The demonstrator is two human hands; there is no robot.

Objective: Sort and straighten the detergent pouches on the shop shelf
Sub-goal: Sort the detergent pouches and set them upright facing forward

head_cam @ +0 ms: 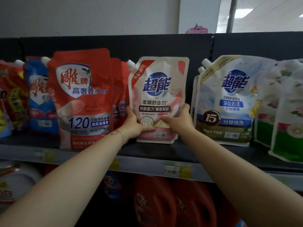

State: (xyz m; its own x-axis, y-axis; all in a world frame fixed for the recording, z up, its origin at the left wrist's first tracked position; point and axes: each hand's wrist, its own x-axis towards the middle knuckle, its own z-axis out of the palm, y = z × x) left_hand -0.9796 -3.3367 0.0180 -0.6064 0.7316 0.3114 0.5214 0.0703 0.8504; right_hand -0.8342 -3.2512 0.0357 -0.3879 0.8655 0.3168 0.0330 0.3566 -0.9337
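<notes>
Held pouch: a cream-and-pink plastic detergent pouch (158, 99) with a white corner spout stands upright on the dark shelf board (196, 154), between the other pouches.
Left hand (136, 123): grips the pouch's lower left edge, thumb across the front.
Right hand (178, 119): grips the lower right edge, thumb on the front.
Left neighbour: a big red plastic pouch (83, 97), tilted, near the shelf front.
Right neighbour: a white-and-blue plastic pouch (229, 102), upright.
Below: red plastic jugs (155, 202) on the lower shelf.

Background, as I view it: pale grey wall (82, 13) above the dark back panel (147, 46) of the shelf (147, 167). At top right stand a grey post (231, 13) and what may be ceiling lights (246, 13).
</notes>
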